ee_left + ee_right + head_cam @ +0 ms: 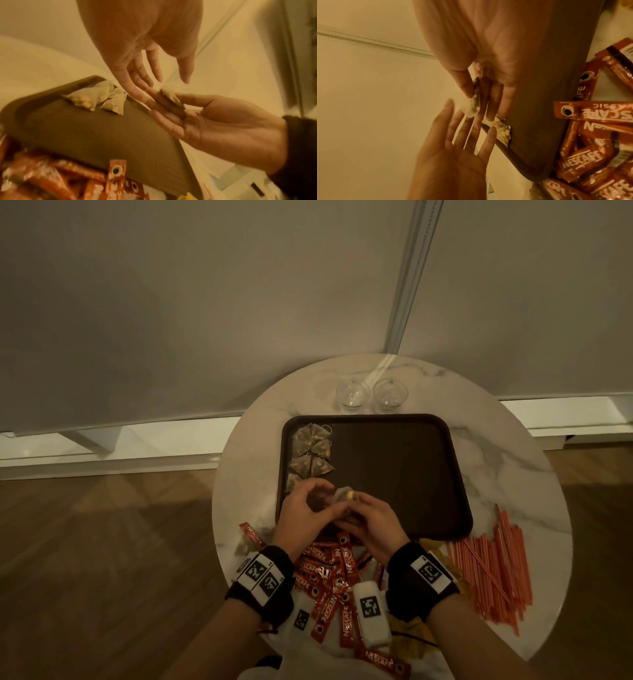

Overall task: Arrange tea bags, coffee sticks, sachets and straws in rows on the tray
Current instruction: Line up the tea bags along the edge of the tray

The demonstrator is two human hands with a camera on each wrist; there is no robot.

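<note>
A tea bag (473, 104) was pinched by the right hand (368, 525) above the tray's (394, 474) near left corner. The left hand (301, 515) was open beside it. The light bag could be dropped crooked, spoiling the row of tea bags (310, 455).

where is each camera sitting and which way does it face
Head: worn on the head, facing forward and down at the round table and tray; shows both forearms, left hand and right hand.
Left wrist: looks along the left hand over the tray; the right hand pinches a tea bag.
Right wrist: looks along the right hand past the tray edge; the left hand lies open.
Shared: all views show the held tea bag and coffee sticks.
</note>
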